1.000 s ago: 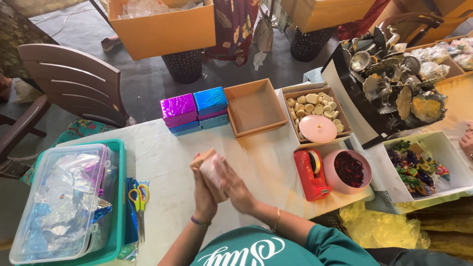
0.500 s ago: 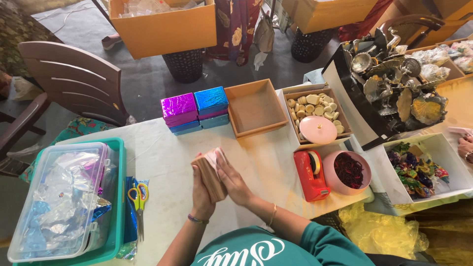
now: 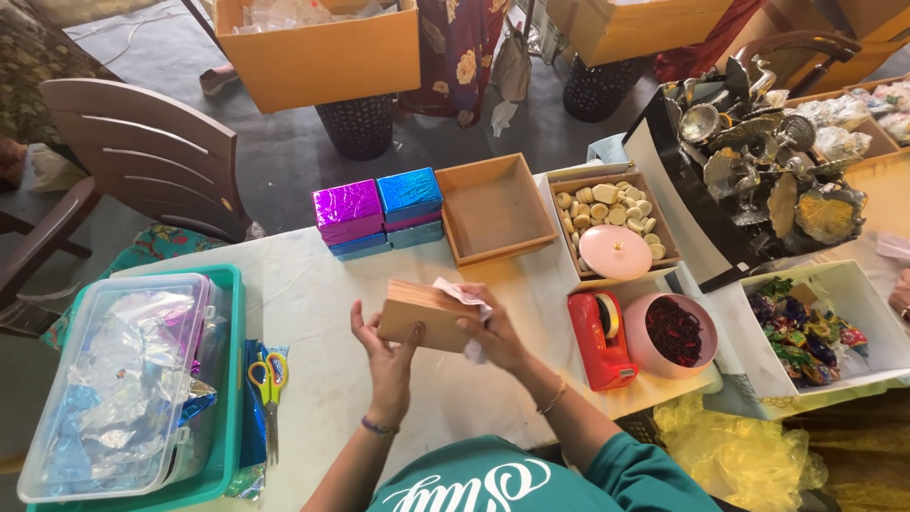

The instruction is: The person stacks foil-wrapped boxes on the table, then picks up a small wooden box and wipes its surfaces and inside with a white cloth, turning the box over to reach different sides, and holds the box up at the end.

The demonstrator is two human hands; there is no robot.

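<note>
1. Left hand (image 3: 389, 353) raised over the white table (image 3: 313, 294), fingers curled shut against the near-left face of a small tan cardboard box (image 3: 425, 316).
2. Right hand (image 3: 495, 334) clamped on the right end of the same box, with a bit of white tissue (image 3: 462, 292) pinched against it.
3. Box held tilted above the table's middle, just near of the empty open tan tray (image 3: 494, 208).
4. Far left of that tray: two short stacks of foil-wrapped boxes, purple (image 3: 347, 209) beside blue (image 3: 410, 196), touching each other.
5. Right of the tray: a second tray of pale round pieces (image 3: 607, 204), a pink round lid (image 3: 615, 251) resting on its near part.
6. Near right of the hands: a red tape dispenser (image 3: 599, 338), just beside a pink bowl (image 3: 675, 332) of dark red bits.
7. Further right: a white tub of bright wrapped sweets (image 3: 806, 327).
8. Left side: a clear lidded container of foil sheets (image 3: 118, 379) in a teal tray (image 3: 227, 398), with yellow-handled scissors (image 3: 266, 379) lying just beside it.
</note>
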